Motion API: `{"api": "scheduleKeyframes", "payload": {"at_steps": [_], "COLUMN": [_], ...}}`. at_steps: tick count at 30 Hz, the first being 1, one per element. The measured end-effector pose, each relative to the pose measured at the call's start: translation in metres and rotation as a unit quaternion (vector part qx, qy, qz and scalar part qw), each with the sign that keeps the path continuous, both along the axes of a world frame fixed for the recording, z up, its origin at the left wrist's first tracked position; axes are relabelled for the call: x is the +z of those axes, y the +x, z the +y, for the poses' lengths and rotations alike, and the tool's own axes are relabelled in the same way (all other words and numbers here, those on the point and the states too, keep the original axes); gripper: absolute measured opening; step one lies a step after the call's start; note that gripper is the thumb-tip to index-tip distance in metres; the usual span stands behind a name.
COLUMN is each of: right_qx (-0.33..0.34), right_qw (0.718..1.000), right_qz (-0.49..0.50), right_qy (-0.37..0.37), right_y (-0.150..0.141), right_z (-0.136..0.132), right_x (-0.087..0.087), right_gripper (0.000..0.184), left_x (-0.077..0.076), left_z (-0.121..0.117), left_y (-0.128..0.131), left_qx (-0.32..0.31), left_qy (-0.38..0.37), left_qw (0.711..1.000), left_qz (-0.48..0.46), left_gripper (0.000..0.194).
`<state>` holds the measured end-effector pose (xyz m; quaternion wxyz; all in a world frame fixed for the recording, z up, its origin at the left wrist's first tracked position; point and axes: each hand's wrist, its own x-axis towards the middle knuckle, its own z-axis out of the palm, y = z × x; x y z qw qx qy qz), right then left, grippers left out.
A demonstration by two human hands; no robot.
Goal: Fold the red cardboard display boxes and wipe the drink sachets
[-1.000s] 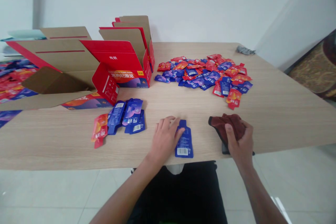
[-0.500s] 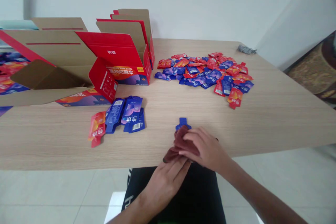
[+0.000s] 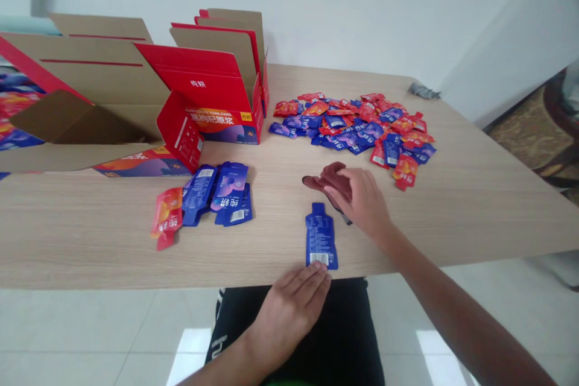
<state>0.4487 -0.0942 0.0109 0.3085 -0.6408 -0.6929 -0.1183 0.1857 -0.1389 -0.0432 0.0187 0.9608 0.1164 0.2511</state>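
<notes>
A blue bottle-shaped pouch [image 3: 321,235] lies flat near the table's front edge, its barcode end toward me. My left hand [image 3: 294,307] rests its outstretched fingertips on that near end, fingers side by side. Just beyond the pouch's neck, my right hand [image 3: 364,202] grips a bunched maroon cloth [image 3: 337,181] with a dark edging. To the left lie several blue pouches [image 3: 230,190] overlapping each other, and a red pouch [image 3: 168,214] beside them.
A large heap of red and blue pouches [image 3: 348,123] spreads across the back of the table [image 3: 479,193]. Open red cartons [image 3: 212,81] with raised flaps stand at the left, one lying toward me. A crumpled grey item [image 3: 423,91] sits at the far right corner.
My right hand brought the cloth from the right over the blue pouch, then moved it beyond the pouch's neck. My left hand shifted from the pouch's side to its near end.
</notes>
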Motion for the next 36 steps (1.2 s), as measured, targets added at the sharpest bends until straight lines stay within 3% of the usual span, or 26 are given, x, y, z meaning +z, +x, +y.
{"api": "scheduleKeyframes", "payload": {"at_steps": [2,4,6,10,14,18,20,22,24,26,30,36], "right_qx": [0.062,0.173,0.219,0.141,0.067,-0.004,0.028,0.111,0.178,0.192,0.143,0.089], "right_qw": [0.998,0.982,0.967,0.982,0.990,1.000,1.000,0.992,0.976,0.970,0.980,0.983], "right_qz": [0.021,-0.006,-0.029,-0.043,-0.092,-0.028,-0.001,-0.014,-0.042,-0.054,-0.045,-0.120], "right_qy": [-0.014,-0.079,-0.125,-0.119,-0.088,0.003,0.000,-0.063,-0.120,-0.139,-0.134,-0.104], "right_y": [-0.016,-0.030,-0.034,-0.010,0.018,0.010,-0.004,-0.019,-0.028,-0.029,-0.016,0.008], "right_z": [-0.024,-0.044,-0.049,-0.014,0.027,0.009,-0.017,-0.042,-0.057,-0.058,-0.029,0.027], "right_x": [0.000,-0.008,-0.019,-0.035,-0.023,0.001,0.007,0.004,-0.005,-0.018,-0.033,-0.029], "right_gripper": [0.039,0.034,0.033,0.036,0.033,0.042,0.042,0.039,0.036,0.035,0.035,0.034], "left_x": [-0.002,-0.003,-0.003,-0.002,-0.003,-0.006,-0.006,-0.006,-0.006,-0.006,-0.009,-0.008], "left_z": [-0.001,-0.001,-0.001,-0.001,-0.002,-0.004,-0.004,-0.004,-0.004,-0.003,-0.005,-0.004], "left_y": [0.000,0.001,0.001,0.001,0.001,0.001,0.001,0.002,0.003,0.004,0.004,0.000], "left_qx": [0.003,0.010,0.013,0.005,0.014,0.023,0.024,0.026,0.026,0.026,0.021,0.016], "left_qy": [-0.003,-0.009,-0.013,-0.005,-0.010,-0.022,-0.027,-0.034,-0.040,-0.043,-0.039,-0.042], "left_qw": [1.000,1.000,1.000,1.000,1.000,0.999,0.999,0.998,0.998,0.997,0.998,0.999], "left_qz": [-0.013,-0.019,-0.015,-0.004,-0.014,-0.033,-0.034,-0.038,-0.047,-0.055,-0.048,-0.027], "left_gripper": [0.034,0.034,0.034,0.032,0.032,0.032,0.031,0.030,0.031,0.032,0.032,0.030]}}
